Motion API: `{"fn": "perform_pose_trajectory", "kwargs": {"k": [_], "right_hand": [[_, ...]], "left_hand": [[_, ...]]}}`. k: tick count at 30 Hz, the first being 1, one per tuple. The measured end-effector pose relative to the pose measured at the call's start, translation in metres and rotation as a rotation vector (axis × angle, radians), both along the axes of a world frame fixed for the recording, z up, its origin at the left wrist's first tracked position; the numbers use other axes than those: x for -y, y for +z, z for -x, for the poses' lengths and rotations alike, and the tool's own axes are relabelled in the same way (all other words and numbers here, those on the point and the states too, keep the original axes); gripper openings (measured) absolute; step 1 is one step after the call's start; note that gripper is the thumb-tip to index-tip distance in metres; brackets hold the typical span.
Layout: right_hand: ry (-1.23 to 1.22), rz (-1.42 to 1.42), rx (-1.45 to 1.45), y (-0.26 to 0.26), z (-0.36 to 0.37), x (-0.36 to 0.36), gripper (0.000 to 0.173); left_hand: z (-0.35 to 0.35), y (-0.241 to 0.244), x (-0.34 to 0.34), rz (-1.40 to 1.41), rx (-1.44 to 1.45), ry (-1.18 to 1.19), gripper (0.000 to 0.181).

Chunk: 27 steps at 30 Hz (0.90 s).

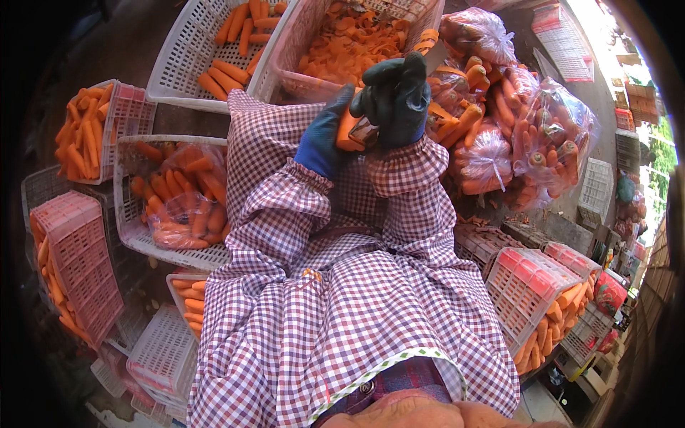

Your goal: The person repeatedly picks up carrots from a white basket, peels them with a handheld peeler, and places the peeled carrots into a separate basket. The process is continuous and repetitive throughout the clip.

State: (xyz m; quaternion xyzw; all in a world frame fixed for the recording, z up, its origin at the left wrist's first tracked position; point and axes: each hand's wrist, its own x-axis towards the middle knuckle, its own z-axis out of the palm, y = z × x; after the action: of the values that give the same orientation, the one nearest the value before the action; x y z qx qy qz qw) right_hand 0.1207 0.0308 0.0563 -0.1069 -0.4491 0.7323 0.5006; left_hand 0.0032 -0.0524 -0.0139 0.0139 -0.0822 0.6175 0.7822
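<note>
My left hand [326, 134], in a blue and dark rubber-coated glove, is closed around a thick orange carrot [349, 131] above my lap. Close beside it, my right hand [396, 101], gloved alike, is curled with a partly hidden metal tool [364, 132] at its lower side, against the carrot; the tool's kind cannot be told. A flat blade-like piece [436, 56] shows behind the right fingers, with orange peelings [426, 40] near its top. Just beyond both hands is a pink plastic crate [305, 85] holding many carrot peelings.
A white crate [187, 99] with smooth carrots stands at upper left. Left of my lap, another white crate [126, 203] holds bagged and loose carrots. Clear plastic bags of carrots [551, 134] are piled at right. More carrot-filled crates [527, 289] stand on both sides.
</note>
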Motion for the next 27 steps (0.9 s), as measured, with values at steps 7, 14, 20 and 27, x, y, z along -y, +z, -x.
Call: {"fn": "perform_pose_trajectory", "kwargs": {"k": [7,14,20,27], "right_hand": [[-0.017,0.133,-0.007,-0.016,-0.002,-0.021,0.070],[-0.131,0.194,0.252,-0.014,0.018,-0.054,0.068],[-0.107,0.204,0.162,-0.078,0.009,-0.114,0.057],[-0.045,0.593,-0.160,-0.072,-0.011,-0.114,0.058]], "left_hand": [[-0.015,0.022,-0.006,0.361,-0.377,0.161,0.050],[-0.022,0.022,-0.001,0.380,-0.602,0.339,0.049],[-0.021,0.039,-0.002,0.668,-0.645,0.195,0.054],[-0.015,0.045,0.009,0.452,-0.603,0.161,0.061]]}}
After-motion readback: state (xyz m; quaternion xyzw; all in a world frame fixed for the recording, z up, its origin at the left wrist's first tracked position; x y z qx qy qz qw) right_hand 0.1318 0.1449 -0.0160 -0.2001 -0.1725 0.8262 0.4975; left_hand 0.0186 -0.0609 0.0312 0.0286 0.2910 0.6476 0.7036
